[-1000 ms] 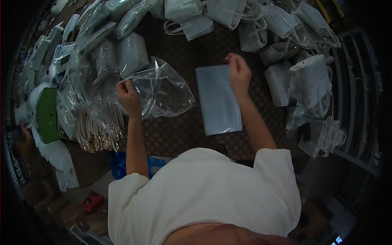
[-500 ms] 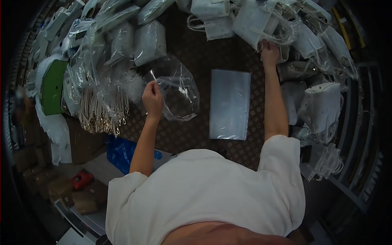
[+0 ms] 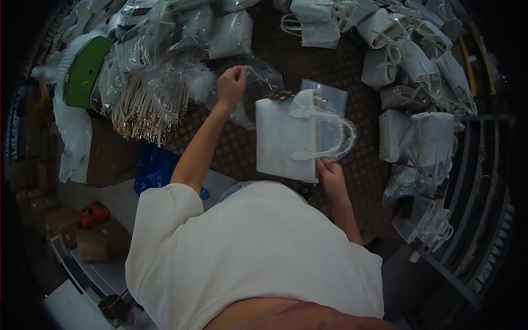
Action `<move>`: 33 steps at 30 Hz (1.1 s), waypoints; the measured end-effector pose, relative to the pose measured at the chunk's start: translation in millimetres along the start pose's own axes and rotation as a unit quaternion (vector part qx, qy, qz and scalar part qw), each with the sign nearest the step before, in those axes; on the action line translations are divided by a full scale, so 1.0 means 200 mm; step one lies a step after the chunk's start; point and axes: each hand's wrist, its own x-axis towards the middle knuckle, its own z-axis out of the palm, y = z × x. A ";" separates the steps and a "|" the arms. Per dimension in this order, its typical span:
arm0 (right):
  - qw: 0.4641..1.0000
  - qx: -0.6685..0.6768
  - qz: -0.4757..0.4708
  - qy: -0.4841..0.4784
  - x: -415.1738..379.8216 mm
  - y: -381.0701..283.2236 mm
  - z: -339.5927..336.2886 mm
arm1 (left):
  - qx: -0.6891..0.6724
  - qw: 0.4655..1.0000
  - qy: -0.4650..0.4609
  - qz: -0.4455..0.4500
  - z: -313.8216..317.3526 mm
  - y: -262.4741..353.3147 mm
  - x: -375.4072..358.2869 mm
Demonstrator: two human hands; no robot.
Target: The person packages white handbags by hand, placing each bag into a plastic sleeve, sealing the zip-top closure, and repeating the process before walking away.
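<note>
A white handbag (image 3: pixel 283 137) with two curved handles lies tilted in front of my body, its handles pointing right. My right hand (image 3: pixel 333 179) is closed on the bag's edge just below the handles. Up and to the left, my left hand (image 3: pixel 231 83) pinches a clear plastic bag (image 3: pixel 264 72), which trails to the right and down beside the handbag. Partly covered by the handbag, a flat stack of clear plastic sleeves (image 3: pixel 334 100) rests on the brown patterned table (image 3: pixel 220 151).
Wrapped white bags (image 3: pixel 231 34) heap along the far side. More white handbags (image 3: pixel 432 137) stand at the right. Beige straps with metal clasps (image 3: pixel 146 110), a green panel (image 3: pixel 88 71) and a blue plastic bag (image 3: pixel 154 168) are at the left.
My right hand has come back from the pile at the upper right, bringing a white handbag over the plastic sleeves. My left hand still holds the clear bag, now further up and right in view.
</note>
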 end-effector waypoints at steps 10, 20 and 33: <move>0.961 0.266 0.055 -0.049 0.37 0.28 0.44 | 0.028 0.976 -0.205 0.069 -0.29 0.05 -0.41; 0.945 0.317 0.079 -0.020 0.42 0.23 0.55 | 0.079 0.994 -0.019 -0.079 -0.24 -0.08 -0.85; 0.923 -0.347 -0.136 -0.094 0.38 0.30 0.58 | 0.113 0.977 -0.101 0.149 -0.22 -0.01 -0.92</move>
